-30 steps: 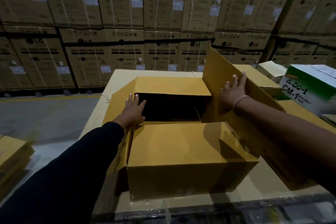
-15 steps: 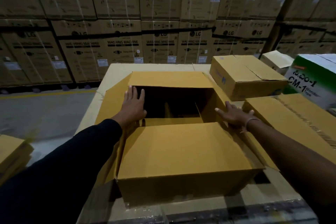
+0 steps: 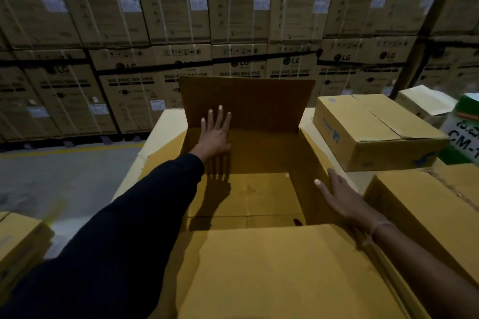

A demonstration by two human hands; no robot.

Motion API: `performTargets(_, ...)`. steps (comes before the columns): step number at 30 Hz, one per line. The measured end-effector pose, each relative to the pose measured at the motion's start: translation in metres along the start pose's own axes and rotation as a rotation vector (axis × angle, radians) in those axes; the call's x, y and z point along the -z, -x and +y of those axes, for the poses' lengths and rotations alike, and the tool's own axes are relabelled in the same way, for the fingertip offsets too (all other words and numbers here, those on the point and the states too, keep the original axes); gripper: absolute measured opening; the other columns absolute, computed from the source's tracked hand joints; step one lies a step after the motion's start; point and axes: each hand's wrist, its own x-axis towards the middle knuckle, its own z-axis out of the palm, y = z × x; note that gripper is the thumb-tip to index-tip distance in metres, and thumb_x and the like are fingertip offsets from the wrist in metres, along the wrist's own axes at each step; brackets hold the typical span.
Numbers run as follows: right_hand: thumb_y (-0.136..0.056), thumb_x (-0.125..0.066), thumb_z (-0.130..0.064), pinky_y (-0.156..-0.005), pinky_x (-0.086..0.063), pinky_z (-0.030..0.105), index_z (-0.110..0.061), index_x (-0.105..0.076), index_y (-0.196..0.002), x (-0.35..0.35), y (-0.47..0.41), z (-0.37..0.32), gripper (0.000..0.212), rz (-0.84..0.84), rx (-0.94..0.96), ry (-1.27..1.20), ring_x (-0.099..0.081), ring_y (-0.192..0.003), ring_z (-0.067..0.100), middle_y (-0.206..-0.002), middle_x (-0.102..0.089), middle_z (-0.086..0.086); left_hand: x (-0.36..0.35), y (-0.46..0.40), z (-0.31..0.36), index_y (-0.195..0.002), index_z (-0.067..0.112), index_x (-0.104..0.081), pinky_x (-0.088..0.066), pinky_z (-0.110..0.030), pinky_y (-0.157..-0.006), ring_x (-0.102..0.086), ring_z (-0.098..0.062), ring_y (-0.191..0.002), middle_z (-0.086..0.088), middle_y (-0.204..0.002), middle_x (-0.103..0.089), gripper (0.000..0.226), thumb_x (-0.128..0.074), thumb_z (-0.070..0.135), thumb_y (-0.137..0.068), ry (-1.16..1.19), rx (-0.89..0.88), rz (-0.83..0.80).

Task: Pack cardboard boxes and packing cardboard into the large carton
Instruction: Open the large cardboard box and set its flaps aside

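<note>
The left hand (image 3: 216,132) reaches deep across the open carton (image 3: 248,197), fingers straight and spread against its upright far flap (image 3: 246,103), holding nothing. The right hand (image 3: 342,199) lies flat along the carton's right wall, fingers straight too. A closed box (image 3: 375,129) sits just right of the carton (blue print, unreadable). The stacked cartons (image 3: 233,15) behind read "LG" and "WASHING MACHINE".

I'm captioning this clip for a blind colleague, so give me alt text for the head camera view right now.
A person's left hand presses flat against the raised far flap of a large open carton, while the right hand rests open on its right edge. A closed small cardboard box sits to the right, with stacked washing machine cartons behind.
</note>
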Motion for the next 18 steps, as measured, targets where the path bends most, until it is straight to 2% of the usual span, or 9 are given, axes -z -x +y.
performTargets(4,-0.087,-0.022,-0.079,-0.115,-0.036,0.068,-0.028,0.004,-0.167,-0.001,-0.008,0.008,0.099,-0.015,0.021,-0.072,-0.035,-0.15,0.039,-0.172,-0.016,0.009,-0.01,-0.046,0.004,-0.165,0.016,0.012,0.004,-0.06,-0.126,0.022,-0.042,-0.155,-0.014,-0.168,0.029,0.1,-0.063,0.03,-0.101,0.003,0.03,-0.094)
performTargets(11,-0.083,-0.016,-0.085,-0.117,-0.038,0.063,-0.03,0.006,-0.167,-0.003,-0.013,0.017,0.102,-0.026,0.087,-0.085,-0.036,-0.15,0.034,-0.172,-0.018,0.006,-0.043,-0.074,0.007,-0.166,0.018,-0.003,0.003,-0.062,-0.126,0.007,-0.041,-0.158,-0.012,-0.173,0.001,0.099,-0.066,0.047,-0.096,-0.054,0.118,-0.123)
performTargets(18,-0.091,-0.024,-0.075,-0.112,-0.046,0.058,-0.025,0.002,-0.167,0.003,-0.014,0.011,0.094,-0.03,0.074,-0.077,-0.044,-0.144,0.037,-0.169,-0.024,0.011,-0.025,-0.069,-0.001,-0.166,0.02,-0.001,0.004,-0.058,-0.127,0.013,-0.035,-0.158,-0.01,-0.173,0.01,0.097,-0.068,0.037,-0.097,0.052,0.032,-0.211)
